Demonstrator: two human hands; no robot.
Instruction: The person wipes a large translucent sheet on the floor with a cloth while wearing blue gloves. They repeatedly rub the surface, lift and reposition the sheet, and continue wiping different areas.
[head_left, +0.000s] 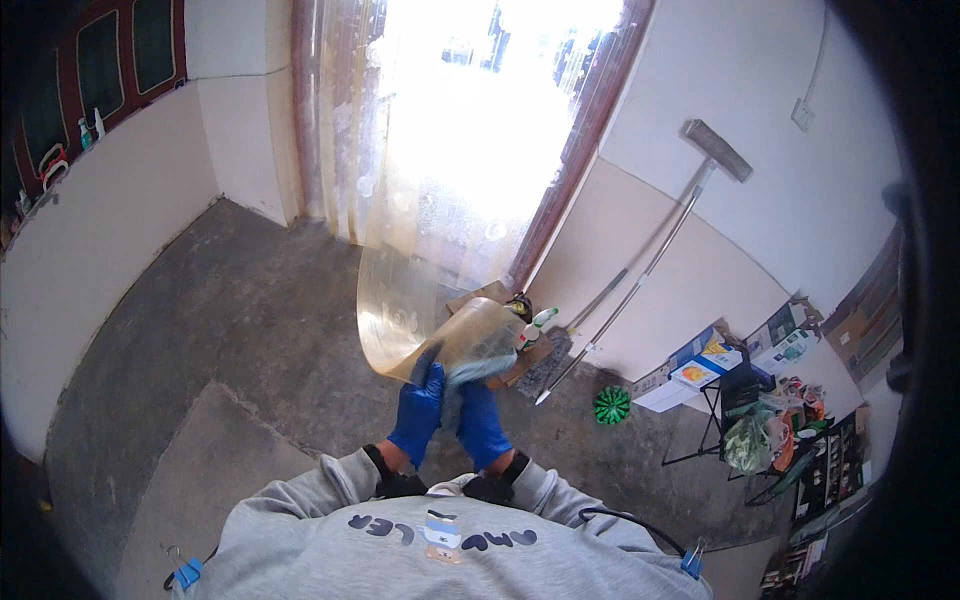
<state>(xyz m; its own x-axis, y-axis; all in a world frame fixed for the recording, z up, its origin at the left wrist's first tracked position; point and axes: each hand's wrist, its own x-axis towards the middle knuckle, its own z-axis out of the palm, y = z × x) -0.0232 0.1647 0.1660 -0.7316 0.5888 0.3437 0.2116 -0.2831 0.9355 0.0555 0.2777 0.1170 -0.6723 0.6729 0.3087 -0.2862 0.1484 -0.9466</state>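
Note:
A clear, yellowish plastic door-curtain strip (379, 315) hangs from the doorway and curls up towards me at its lower end. My left hand (417, 420), in a blue rubber glove, grips the strip's near edge. Also gloved in blue, my right hand (482, 424) is beside it, closed on a pale blue-grey cloth (480, 367) against the curled strip. The cloth and strip partly hide the right fingers. More curtain strips (341, 135) hang at the doorway's left side.
A spray bottle (537, 328) stands near cardboard (529, 364) by the doorway. A long-handled squeegee (716, 150) and a grey fluffy mop (547, 364) lean on the right wall. Further right are a green striped ball-like object (612, 405), cartons (705, 360) and a folding stand with bags (750, 442).

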